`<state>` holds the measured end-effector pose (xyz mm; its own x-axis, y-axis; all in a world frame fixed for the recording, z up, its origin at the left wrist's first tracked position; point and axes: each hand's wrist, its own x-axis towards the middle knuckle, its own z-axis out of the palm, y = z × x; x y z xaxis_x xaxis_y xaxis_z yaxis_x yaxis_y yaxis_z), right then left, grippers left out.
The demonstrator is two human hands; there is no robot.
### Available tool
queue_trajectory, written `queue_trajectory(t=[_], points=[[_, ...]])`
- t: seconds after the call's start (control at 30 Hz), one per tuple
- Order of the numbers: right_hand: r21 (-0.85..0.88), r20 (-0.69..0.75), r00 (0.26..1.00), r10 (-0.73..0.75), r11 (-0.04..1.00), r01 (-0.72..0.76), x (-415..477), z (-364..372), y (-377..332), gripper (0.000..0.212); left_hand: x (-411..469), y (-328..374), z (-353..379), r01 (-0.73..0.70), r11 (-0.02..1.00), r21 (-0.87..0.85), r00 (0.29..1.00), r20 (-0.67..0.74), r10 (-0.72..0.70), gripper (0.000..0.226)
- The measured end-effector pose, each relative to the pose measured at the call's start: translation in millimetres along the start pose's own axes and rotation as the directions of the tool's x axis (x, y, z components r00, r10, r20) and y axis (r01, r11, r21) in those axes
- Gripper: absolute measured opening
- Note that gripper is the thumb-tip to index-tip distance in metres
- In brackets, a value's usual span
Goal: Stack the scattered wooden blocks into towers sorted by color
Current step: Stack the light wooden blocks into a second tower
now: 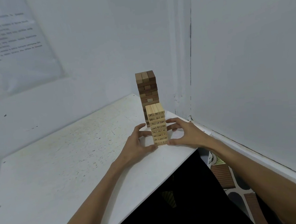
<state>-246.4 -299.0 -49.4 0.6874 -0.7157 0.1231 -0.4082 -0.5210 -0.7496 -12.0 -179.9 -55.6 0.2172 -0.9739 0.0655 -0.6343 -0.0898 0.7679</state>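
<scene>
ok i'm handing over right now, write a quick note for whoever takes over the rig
Left hand: fingers curved round the left side of the light tower, thumb at its base.
Right hand: the same on the right side.
The dark tower stands just behind the light one and is taller, near the far corner of the table.
Done: both colours look stacked, and I see no loose blocks.
Left: probably just square up the light tower and let go gently.

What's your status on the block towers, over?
Left hand and right hand cupping light tower, thumbs at its base. Dark tower upright close behind. No loose blocks in view.
</scene>
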Motion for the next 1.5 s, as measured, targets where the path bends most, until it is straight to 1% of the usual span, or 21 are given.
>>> queue_trajectory(t=[0.27, 0.5, 0.63, 0.77, 1.03, 1.23, 1.33, 1.5], points=[[0.005, -0.008, 1.0, -0.014, 1.0, 0.014, 2, 3, 1, 0.079, 2, -1, 1, -0.027, 0.999, -0.032, 1.0, -0.013, 0.027, 0.09], [-0.006, -0.014, 1.0, -0.017, 1.0, 0.017, 0, 3, 0, 0.075, 2, 0, 1, -0.042, 0.999, -0.027, 0.999, -0.022, 0.042, 0.078], [-0.031, -0.007, 1.0, -0.014, 0.999, 0.014, 0, 3, 0, 0.076, 0, 1, 2, -0.055, 0.998, 0.005, 0.998, -0.023, 0.055, 0.079], [-0.063, 0.021, 1.0, -0.016, 0.998, 0.017, 2, 4, 0, 0.08, -1, 3, 1, -0.06, 0.998, -0.002, 0.998, -0.028, 0.06, 0.081], [-0.016, -0.027, 1.0, -0.004, 1.0, 0.004, 1, 5, -1, 0.08, -2, 4, 2, -0.048, 0.998, -0.045, 0.998, -0.05, 0.046, 0.082], [0.009, -0.042, 0.999, -0.008, 1.0, 0.009, -4, 8, -2, 0.08, -4, 5, 2, -0.04, 0.999, -0.038, 0.998, -0.06, 0.037, 0.098], [0.014, -0.037, 0.999, -0.006, 1.0, 0.006, -5, 9, -5, 0.081, -5, 3, 1, -0.035, 0.999, -0.029, 0.998, -0.056, 0.034, 0.101], [0.025, -0.001, 1.0, -0.008, 1.0, 0.008, -2, 17, -8, 0.083, -16, -2, -4, -0.039, 0.999, -0.016, 0.995, -0.096, 0.037, 0.098]])
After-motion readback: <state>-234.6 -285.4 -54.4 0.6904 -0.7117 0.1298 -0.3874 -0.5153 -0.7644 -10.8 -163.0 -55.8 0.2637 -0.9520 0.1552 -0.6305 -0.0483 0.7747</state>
